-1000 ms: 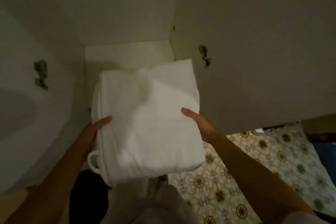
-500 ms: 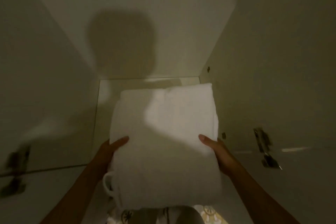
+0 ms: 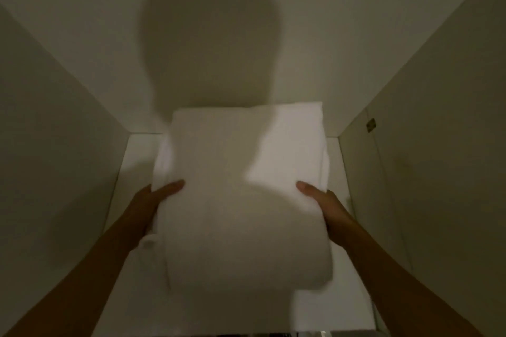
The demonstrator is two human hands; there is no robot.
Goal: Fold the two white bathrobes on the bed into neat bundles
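Gripping folded white bathrobe bundle (image 3: 241, 189) from both sides, left hand (image 3: 149, 206) clamped on left edge, right hand (image 3: 325, 206) on right edge, thumbs on top, bundle held over white shelf (image 3: 335, 169) inside dim closet, head shadow (image 3: 210, 44) on back wall (image 3: 342, 22)

Fingers of both hands hidden — under the blurred bathrobe bundle (image 3: 241, 194)

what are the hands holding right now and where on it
A folded white bathrobe bundle, gripped at its two opposite sides: the left hand on its left edge and the right hand on its right edge, thumbs on top, over a white shelf.
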